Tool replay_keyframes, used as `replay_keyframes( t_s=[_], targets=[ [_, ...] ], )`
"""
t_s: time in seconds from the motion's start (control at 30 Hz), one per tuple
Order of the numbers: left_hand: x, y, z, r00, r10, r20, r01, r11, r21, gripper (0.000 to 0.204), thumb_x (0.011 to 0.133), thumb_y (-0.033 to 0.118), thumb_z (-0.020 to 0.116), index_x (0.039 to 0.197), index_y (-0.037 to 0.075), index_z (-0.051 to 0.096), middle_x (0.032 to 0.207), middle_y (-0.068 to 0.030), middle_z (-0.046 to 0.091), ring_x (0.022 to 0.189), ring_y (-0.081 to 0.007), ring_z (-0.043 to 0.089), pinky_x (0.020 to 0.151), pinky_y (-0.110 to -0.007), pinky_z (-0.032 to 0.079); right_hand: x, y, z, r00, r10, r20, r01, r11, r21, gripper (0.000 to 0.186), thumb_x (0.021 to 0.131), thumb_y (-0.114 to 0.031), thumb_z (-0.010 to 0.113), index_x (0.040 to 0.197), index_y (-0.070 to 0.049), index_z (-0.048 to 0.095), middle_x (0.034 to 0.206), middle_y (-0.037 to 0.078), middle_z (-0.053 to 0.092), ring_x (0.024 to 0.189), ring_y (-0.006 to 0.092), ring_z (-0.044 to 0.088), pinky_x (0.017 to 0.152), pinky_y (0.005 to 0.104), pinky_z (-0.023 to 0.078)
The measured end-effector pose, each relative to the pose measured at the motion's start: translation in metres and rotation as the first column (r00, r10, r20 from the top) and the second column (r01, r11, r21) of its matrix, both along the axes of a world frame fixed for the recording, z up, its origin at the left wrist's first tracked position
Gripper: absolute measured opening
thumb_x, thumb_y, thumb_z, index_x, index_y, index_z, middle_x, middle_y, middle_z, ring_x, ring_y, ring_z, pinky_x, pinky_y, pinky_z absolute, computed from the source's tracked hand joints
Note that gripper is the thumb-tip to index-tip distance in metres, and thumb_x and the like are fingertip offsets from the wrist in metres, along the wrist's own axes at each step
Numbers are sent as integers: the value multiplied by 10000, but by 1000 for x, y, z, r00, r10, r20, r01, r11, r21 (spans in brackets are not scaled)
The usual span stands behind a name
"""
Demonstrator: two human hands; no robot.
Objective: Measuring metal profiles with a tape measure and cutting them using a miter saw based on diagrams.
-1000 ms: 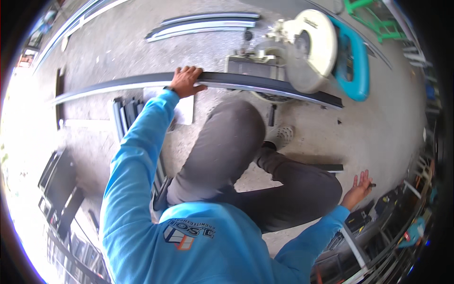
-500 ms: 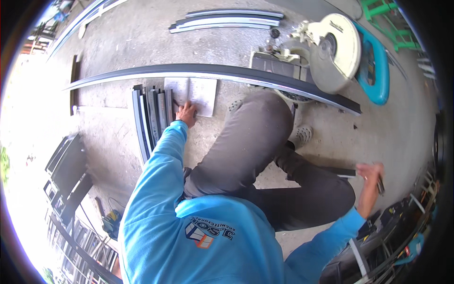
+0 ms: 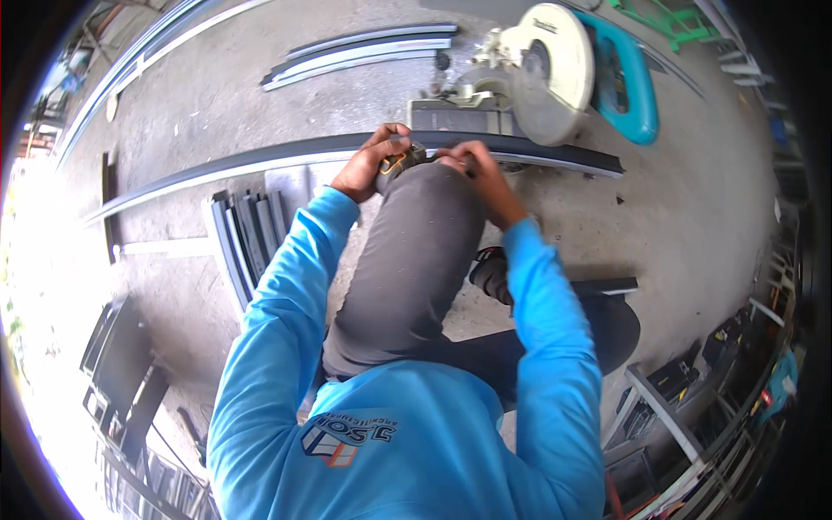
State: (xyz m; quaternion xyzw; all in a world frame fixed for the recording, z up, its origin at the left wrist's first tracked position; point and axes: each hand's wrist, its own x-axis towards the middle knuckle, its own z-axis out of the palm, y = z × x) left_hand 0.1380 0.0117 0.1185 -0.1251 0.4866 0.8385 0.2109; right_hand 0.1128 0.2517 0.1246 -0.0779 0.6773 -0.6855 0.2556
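My left hand [image 3: 375, 165] is closed on a black-and-yellow tool [image 3: 400, 161], apparently a tape measure, over my grey-trousered knee [image 3: 425, 221]. My right hand [image 3: 482, 182] is beside it, fingers bent, partly blurred, on something small and dark that I cannot make out. Just beyond both hands a long dark profile with a silver face [image 3: 568, 158] lies crosswise in front of the mitre saw [image 3: 550, 74], which has a cream guard and teal handle. A white paper or notebook [image 3: 288, 180] is partly hidden left of my left hand, next to a bundle of short dark profiles [image 3: 245, 234].
More profiles [image 3: 360, 52] lie on the concrete floor [image 3: 191, 104] at the back, with long rails [image 3: 143, 61] at the upper left. A dark metal stand [image 3: 121, 355] is at the lower left. A green frame [image 3: 659, 22] is upper right, and racks with tools [image 3: 693, 407] lie lower right.
My left hand left the notebook and now grips the black-and-yellow tool at the knee. My right hand came from the far right to join it. The long profile stays in front of the saw.
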Motion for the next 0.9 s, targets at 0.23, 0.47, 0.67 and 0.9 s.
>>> replay_keyframes(
  t_s=[0.23,0.47,0.67,0.9],
  targets=[
    [-44,3,17,673,-692,-260,284,567,-773,713,807,449,759,1254,19,408,979,-276,693,915,-401,686,863,-447,506,10,-12,-25,944,-127,304,196,958,-211,269,893,-145,750,1020,-92,519,976,46,622,925,127,580,844,287,497],
    [-34,-19,12,704,-710,29,224,183,-957,522,865,239,749,1226,54,421,886,-247,701,864,-417,706,733,-469,531,10,42,-44,825,-191,531,478,737,-478,359,817,-72,775,974,-145,461,960,31,613,902,157,610,818,341,535],
    [-25,-1,1,653,-741,-156,239,398,-886,480,910,196,691,1247,26,395,852,-221,691,813,-375,705,727,-435,534,14,0,-54,991,90,104,-68,978,-199,374,831,-80,790,1006,-74,460,1121,98,666,972,139,632,822,301,557],
    [-34,-3,10,663,-739,-123,194,328,-925,466,904,200,698,1247,31,431,885,-232,687,824,-390,693,725,-450,528,16,-5,-73,994,40,101,-1,932,-363,354,814,-54,784,985,-82,475,964,44,630,839,137,625,752,285,532]
  ],
)
